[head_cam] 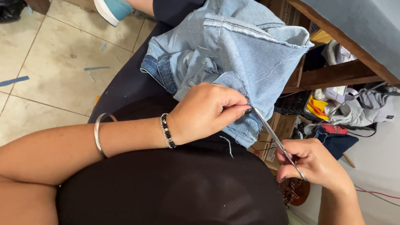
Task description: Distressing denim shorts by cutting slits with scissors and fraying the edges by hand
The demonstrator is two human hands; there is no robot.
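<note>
Two hands at work on light-blue denim garment (239,50) lying across lap. Left hand (204,110): fingers (234,105) pinched shut on frayed edge of denim, holding it taut. Right hand (313,162): fingers curled closed around handles of thin metal scissors (274,139), tips touching fabric right at left-hand pinch. Judged step: trimming loose threads along raw edge. Next move calls for steady tension and blade tips kept clear of pinching fingers. Wooden worktop (345,47) stands right of denim.
</note>
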